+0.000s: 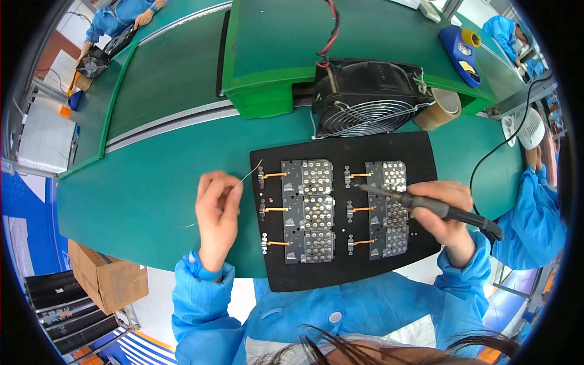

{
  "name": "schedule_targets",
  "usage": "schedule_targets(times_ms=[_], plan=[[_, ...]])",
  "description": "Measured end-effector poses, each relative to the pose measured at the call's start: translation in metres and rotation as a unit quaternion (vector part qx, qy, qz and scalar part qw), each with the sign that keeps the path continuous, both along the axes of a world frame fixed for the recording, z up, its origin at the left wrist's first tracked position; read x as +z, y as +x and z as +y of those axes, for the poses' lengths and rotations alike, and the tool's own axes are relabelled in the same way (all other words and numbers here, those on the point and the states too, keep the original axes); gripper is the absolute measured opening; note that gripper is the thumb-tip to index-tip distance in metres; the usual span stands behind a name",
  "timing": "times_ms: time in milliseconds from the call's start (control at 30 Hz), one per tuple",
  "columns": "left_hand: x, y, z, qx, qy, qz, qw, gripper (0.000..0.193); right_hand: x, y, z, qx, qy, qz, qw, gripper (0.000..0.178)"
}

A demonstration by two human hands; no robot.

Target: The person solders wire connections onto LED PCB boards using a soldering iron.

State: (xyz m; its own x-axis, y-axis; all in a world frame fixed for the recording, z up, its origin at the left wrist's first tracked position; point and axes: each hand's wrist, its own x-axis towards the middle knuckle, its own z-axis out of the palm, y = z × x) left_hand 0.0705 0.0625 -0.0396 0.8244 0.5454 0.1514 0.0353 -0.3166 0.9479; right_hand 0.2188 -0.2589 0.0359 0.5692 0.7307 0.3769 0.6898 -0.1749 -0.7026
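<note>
My left hand (pixel 218 205) pinches a thin length of solder wire (pixel 250 173), its tip by the upper left corner of a black mat (pixel 353 277). In my right hand (pixel 447 210) is a soldering iron (pixel 435 207), its tip pointing left over the right-hand circuit boards (pixel 377 234). Two columns of dark boards lie on the mat, the left-hand boards (pixel 294 213) fully visible. Orange flat cables (pixel 277 210) run from each board to small connectors (pixel 263 210). My right hand and the iron hide part of the right column.
A black fan (pixel 365 100) with a wire grille stands behind the mat, beside a cardboard-coloured roll (pixel 444 109). A blue soldering-iron stand (pixel 460 55) sits on the green shelf. The iron's black cord (pixel 502 143) curves along the right. A co-worker's hand (pixel 145 17) shows far left.
</note>
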Motion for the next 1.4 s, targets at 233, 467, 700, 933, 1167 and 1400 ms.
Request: schedule_targets(times_ms=[233,467,700,933,1167,1400], plan=[[0.001,-0.031,0.0,0.021,0.007,-0.028,0.999,0.008,-0.008,0.001,-0.061,-0.265,0.166,0.027,0.949,0.032],[0.008,-0.033,-0.013,0.013,0.067,-0.031,0.997,0.008,-0.024,0.049,-0.063,-0.356,0.162,-0.072,0.917,0.029],[0.017,-0.041,-0.016,0.01,0.092,0.003,0.996,0.007,-0.025,0.031,-0.053,-0.364,0.006,-0.241,0.9,0.028],[0.029,-0.039,-0.021,-0.026,0.188,0.009,0.982,0.012,-0.009,-0.031,0.017,0.058,0.005,-0.035,0.998,0.035],[0.025,-0.037,-0.023,-0.05,0.273,0.007,0.961,0.017,-0.04,-0.04,0.07,0.131,0.024,-0.01,0.991,0.039],[0.027,-0.038,-0.022,-0.055,0.288,0.009,0.956,0.017,-0.045,-0.039,0.072,0.137,0.025,-0.011,0.99,0.038]])
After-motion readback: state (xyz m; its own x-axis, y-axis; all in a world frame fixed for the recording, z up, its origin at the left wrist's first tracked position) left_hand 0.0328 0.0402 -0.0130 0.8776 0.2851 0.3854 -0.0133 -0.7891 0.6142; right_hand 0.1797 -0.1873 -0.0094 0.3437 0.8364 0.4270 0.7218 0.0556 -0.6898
